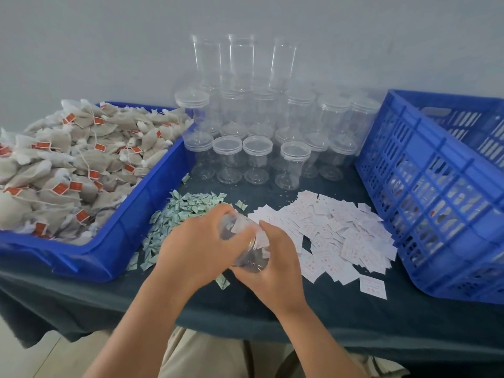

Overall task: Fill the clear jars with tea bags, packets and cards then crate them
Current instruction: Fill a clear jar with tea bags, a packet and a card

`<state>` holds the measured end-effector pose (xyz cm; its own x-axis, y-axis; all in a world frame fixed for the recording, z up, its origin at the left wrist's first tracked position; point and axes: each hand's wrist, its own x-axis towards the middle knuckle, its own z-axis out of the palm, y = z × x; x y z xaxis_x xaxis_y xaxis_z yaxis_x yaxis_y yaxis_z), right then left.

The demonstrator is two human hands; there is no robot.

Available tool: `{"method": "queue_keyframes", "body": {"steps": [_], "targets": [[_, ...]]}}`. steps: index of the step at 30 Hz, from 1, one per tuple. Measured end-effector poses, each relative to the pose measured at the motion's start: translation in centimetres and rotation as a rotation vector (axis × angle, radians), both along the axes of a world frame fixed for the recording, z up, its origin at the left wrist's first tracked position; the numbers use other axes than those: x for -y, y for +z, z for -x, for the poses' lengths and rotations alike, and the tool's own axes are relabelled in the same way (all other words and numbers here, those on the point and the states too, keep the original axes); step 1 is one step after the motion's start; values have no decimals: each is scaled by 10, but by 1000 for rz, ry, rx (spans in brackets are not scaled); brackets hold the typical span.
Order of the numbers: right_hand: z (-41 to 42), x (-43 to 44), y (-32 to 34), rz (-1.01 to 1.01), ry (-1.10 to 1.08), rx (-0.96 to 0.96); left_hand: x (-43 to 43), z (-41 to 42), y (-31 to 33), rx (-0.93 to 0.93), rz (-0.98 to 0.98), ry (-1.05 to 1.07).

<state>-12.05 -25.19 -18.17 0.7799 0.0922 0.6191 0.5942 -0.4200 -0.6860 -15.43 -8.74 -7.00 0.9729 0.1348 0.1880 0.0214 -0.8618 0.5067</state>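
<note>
Item: one clear plastic jar (242, 241), cylindrical, tilted and blurred, was held above the dark-clothed table (245, 309) near its front edge, the left hand (199, 241) curled round its upper part and the right hand (275, 260) round its lower end. Open room was the strip between the solid blue tray (147, 203) heaped with gauzy tea bags (68, 165) and the slotted blue crate (425, 186), strewn with green packets (180, 211) and white cards (341, 230). Lidded empty jars (256, 156) stood massed behind.

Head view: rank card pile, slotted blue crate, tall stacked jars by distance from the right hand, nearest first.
1. card pile: just right of the right hand, which grips the clear jar.
2. slotted blue crate: far right.
3. tall stacked jars: at the very back.
</note>
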Motion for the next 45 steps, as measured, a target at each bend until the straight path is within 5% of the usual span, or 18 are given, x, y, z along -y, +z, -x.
{"method": "queue_keyframes", "body": {"steps": [2, 4, 6, 11, 17, 28, 40, 45], "targets": [[-1, 3, -1, -24, -42, -40, -12, -6, -1, -74, 169, 18], [-2, 8, 3, -109, -69, -135, -28, -13, 0, -141, 560, 128], [-3, 11, 6, -228, -97, -212, -39, -22, -10, -110, 663, 100], [-6, 13, 2, -416, -107, -358, -22, -51, -69, -183, 589, 118], [-7, 15, 2, -420, -119, -381, 0, -67, -100, -103, 46, 56], [6, -31, 11, -452, -29, -341, 5, -65, -104, -133, 10, 51], [7, -34, 0, -426, 67, -353, -78, -42, 6, 164, 147, 97], [5, -36, 0, -362, 101, -357, -181, -56, 55, 62, -134, 368]]}}
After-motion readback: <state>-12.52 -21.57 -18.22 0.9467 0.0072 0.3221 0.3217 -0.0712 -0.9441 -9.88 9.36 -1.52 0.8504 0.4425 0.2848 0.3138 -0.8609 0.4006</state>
